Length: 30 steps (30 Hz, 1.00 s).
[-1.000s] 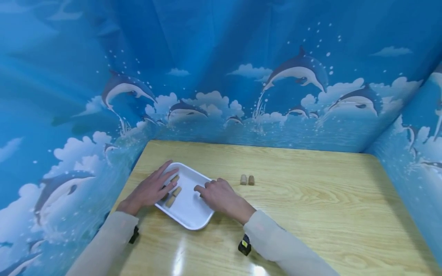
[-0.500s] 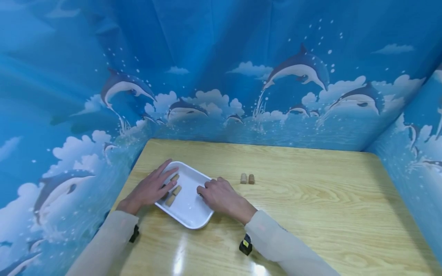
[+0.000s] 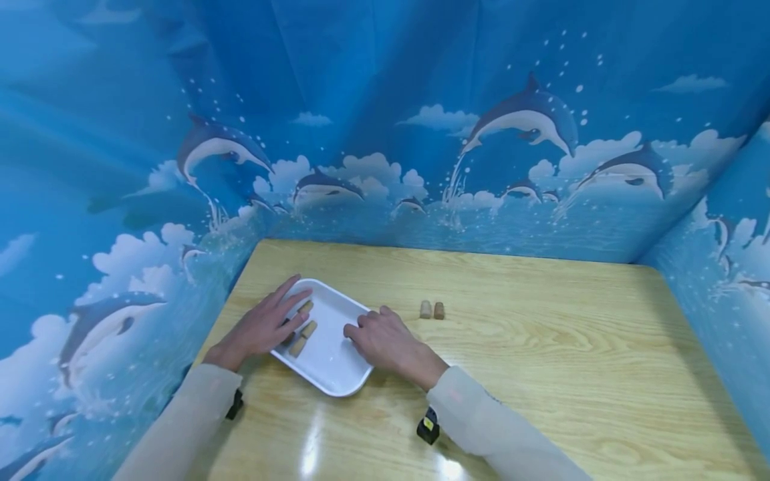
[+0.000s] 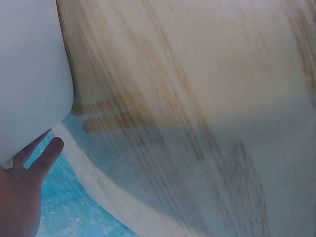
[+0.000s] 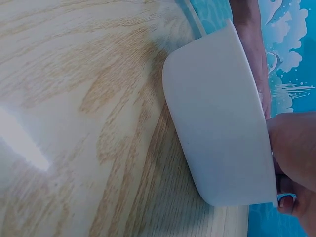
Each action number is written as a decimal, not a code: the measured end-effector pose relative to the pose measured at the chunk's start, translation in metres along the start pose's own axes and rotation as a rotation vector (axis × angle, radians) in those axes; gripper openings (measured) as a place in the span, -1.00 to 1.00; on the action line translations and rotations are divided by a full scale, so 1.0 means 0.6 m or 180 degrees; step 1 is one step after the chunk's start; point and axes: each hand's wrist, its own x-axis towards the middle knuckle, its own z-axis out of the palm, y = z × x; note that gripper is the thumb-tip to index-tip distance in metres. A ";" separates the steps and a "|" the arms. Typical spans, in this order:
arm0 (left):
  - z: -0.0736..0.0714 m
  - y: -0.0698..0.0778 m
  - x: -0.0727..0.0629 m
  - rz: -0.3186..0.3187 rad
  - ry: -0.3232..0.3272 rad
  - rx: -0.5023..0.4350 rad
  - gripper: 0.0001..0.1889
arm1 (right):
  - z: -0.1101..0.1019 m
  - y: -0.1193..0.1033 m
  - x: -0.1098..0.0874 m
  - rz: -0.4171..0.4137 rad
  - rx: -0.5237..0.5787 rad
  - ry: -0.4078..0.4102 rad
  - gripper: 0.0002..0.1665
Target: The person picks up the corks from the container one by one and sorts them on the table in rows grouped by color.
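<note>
A white tray (image 3: 333, 361) stands at the left of the table, with several small corks (image 3: 299, 346) lying in its left part. My left hand (image 3: 255, 331) lies over the tray's left rim, fingers straight and spread above the corks. A darker cork (image 3: 289, 338) is partly hidden beneath that hand. Over the opposite rim reaches my right hand (image 3: 385, 341), its fingers curled down into the tray. The right wrist view shows that hand (image 5: 296, 153) at the rim; whether it pinches anything is hidden.
Two more corks, one pale (image 3: 425, 309) and one darker (image 3: 439, 310), stand side by side on the wooden table (image 3: 559, 347), right of the tray. A blue dolphin-print curtain (image 3: 385, 120) hangs behind the table and along both sides.
My right hand's fingertips have drawn slightly to the right over the tray. The left hand, the tray and the corks stay where they were, apart from a slight camera shift.
</note>
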 end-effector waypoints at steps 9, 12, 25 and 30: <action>0.001 0.003 0.000 -0.0056 -0.0043 0.0002 -0.32 | 0.000 -0.002 -0.001 0.0042 0.0063 0.0039 -0.84; 0.001 0.003 0.001 -0.0068 -0.0043 0.0016 -0.33 | 0.001 -0.002 -0.001 0.0037 0.0038 0.0044 -0.84; -0.001 0.004 0.003 -0.0118 -0.0065 -0.0019 -0.34 | 0.000 -0.006 -0.002 0.0080 -0.0040 0.0010 -0.83; 0.001 0.002 0.002 -0.0103 -0.0058 0.0004 -0.34 | -0.002 -0.004 -0.001 0.0036 0.0066 -0.0120 -0.78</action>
